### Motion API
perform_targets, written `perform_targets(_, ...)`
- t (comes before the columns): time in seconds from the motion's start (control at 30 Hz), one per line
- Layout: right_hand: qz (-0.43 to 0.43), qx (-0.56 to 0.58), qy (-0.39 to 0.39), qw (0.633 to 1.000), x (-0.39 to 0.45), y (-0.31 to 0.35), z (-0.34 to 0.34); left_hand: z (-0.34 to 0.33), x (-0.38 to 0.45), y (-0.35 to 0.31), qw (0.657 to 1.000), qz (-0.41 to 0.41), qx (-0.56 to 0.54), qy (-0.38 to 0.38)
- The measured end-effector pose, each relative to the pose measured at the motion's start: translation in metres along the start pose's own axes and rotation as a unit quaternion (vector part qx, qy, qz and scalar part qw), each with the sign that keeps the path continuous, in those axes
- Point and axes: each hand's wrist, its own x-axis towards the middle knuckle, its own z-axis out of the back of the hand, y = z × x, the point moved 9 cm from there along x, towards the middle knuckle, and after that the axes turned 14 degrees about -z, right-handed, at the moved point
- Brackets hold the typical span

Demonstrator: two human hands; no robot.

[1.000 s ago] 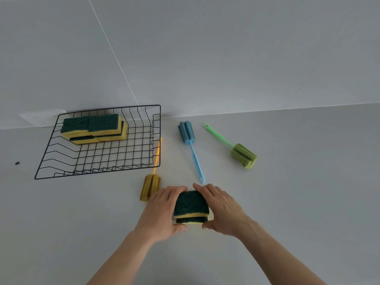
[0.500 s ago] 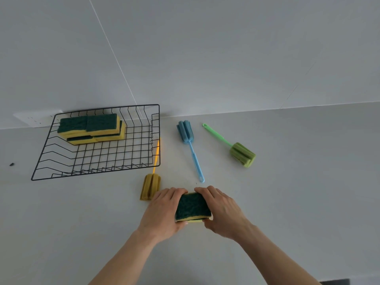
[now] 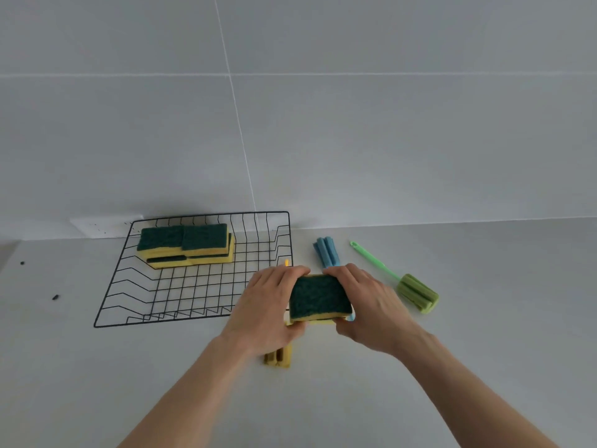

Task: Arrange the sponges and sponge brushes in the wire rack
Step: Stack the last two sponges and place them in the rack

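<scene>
A small stack of green-topped yellow sponges [image 3: 318, 299] hangs above the counter, gripped from its left side by my left hand [image 3: 269, 310] and from its right side by my right hand [image 3: 371, 302]. The black wire rack [image 3: 193, 305] lies to the left, with several more sponges [image 3: 185, 245] stacked in its far corner. A blue sponge brush [image 3: 326, 250] shows behind my right hand, its handle mostly hidden. A green sponge brush [image 3: 416, 291] lies to the right. A yellow sponge brush [image 3: 279, 358] lies under my left wrist, mostly hidden.
The grey counter meets a tiled wall just behind the rack. A white wall socket [image 3: 103, 226] sits behind the rack's far left corner. Two small dark specks [image 3: 55, 297] lie on the counter at the left.
Both hands have lifted the sponge stack off the counter and carried it up and away from me, toward the rack's right edge. They now cover the yellow and blue brush handles.
</scene>
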Motion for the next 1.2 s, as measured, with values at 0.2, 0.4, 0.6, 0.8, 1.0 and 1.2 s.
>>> perform_targets(0.2,-0.006,0.017,-0.038,0.999,0.076,0.053,0.006,0.056,0.002,0.08,0.998,0.035,0.022,-0.054)
perform_targets(0.4,-0.036,0.007,-0.029,0.999,0.145,0.078,-0.023,0.057,-0.021,0.171,0.993,0.103,0.042,-0.034)
perform_targets(0.6,-0.04,0.004,-0.006,0.999,0.189,0.091,-0.06,0.032,-0.022,0.222,0.994,0.105,0.031,-0.017)
perform_targets(0.8,-0.04,-0.033,-0.004,0.999,0.21,0.09,-0.087,0.018,-0.016,0.236,0.994,0.087,0.064,-0.032)
perform_targets(1.0,-0.031,-0.075,-0.003,0.997,0.223,0.084,-0.107,0.006,-0.014,0.245,0.989,0.109,0.092,-0.045)
perform_targets(1.2,-0.011,-0.131,-0.014,0.991,0.224,0.08,-0.123,-0.002,-0.013,0.251,0.986,0.122,0.104,-0.05)
